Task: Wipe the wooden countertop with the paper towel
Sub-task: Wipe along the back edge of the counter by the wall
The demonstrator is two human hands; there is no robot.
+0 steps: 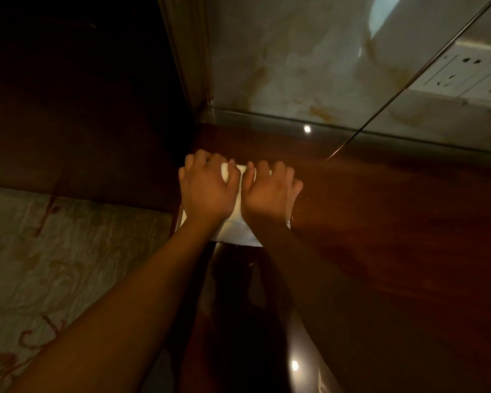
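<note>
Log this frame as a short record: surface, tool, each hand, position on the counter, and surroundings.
surface: glossy dark reddish wooden countertop
tool: white paper towel, flat under both hands
left hand: palm down, fingers curled over the towel's far edge
right hand: palm down on the towel, beside the left
position: near the counter's left end, close to the wall corner
surroundings: marbled tile wall, white wall socket

- I read the scene as dim and warm-toned; left side falls into deep shadow.
- Point glare spots sit on the glossy wooden countertop [380,222].
- Wide-angle bending skews the edges.
</note>
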